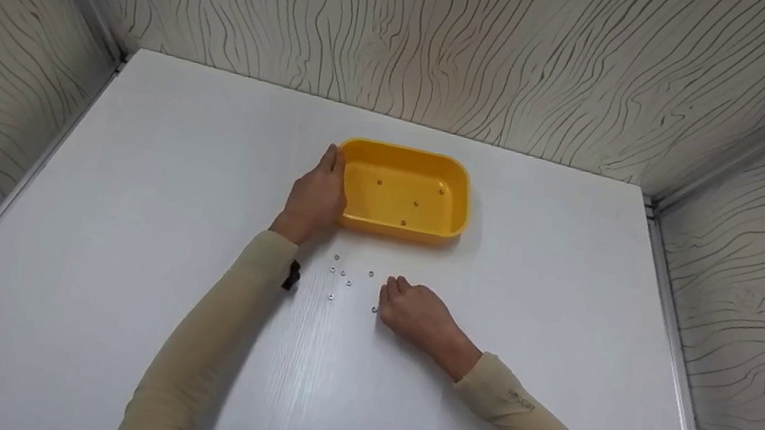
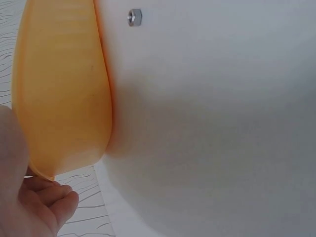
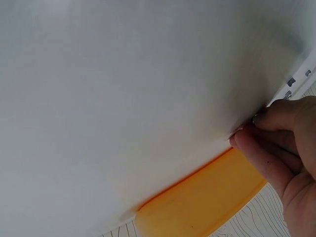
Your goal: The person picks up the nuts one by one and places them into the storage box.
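Note:
My left hand (image 1: 318,194) grips the left end of a yellow plastic tray (image 1: 399,233). In the left wrist view, curled fingers (image 2: 52,197) lie at the tray's rim. Several small metal hex nuts, one of them a nut (image 1: 416,204), lie scattered on the tray floor. My right hand (image 1: 419,317) is low over the table in front of the tray. Its thumb and fingertips (image 3: 243,143) pinch together on what looks like a hex nut, mostly hidden by the fingers. Close to its left side lies a loose nut (image 1: 374,310).
More loose nuts lie in front of the tray, including one hex nut (image 2: 135,18) near its side. Everything stands on a white table (image 1: 539,284). Behind rises a wood-grain patterned wall (image 1: 446,42), with similar panels left and right.

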Demonstrator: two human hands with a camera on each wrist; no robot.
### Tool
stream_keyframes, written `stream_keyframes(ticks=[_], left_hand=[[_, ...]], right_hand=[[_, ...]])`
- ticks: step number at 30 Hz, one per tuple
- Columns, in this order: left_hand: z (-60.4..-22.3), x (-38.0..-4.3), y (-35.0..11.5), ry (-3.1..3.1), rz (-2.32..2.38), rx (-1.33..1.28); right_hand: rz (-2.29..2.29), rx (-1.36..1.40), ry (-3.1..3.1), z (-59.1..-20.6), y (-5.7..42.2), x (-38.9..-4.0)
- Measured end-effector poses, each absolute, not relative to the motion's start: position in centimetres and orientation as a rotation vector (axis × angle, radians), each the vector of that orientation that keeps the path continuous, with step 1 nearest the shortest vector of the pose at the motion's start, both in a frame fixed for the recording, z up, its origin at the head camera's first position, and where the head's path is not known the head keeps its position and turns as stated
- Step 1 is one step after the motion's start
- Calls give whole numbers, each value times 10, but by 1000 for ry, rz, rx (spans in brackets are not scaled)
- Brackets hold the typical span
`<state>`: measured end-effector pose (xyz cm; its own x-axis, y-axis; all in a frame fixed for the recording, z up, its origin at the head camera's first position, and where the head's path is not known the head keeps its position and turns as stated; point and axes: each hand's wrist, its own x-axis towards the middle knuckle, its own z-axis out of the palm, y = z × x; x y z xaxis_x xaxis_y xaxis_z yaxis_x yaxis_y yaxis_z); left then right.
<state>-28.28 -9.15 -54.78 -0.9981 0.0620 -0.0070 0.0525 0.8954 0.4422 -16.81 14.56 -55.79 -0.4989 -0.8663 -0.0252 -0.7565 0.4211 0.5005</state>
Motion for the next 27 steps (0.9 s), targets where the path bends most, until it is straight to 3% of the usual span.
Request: stream_keyframes(ticks=[5, 19, 27], left_hand=[[-548, -282, -93, 3061, 687, 107], [-545, -283, -89, 2843, 1077, -150], [-546, -284, -89, 2865, 1023, -120]], right_hand=[[-693, 1432, -2437, -558, 148, -167], [-660, 1456, -2269, -558, 153, -173], [-544, 1410, -2307, -553, 155, -174]])
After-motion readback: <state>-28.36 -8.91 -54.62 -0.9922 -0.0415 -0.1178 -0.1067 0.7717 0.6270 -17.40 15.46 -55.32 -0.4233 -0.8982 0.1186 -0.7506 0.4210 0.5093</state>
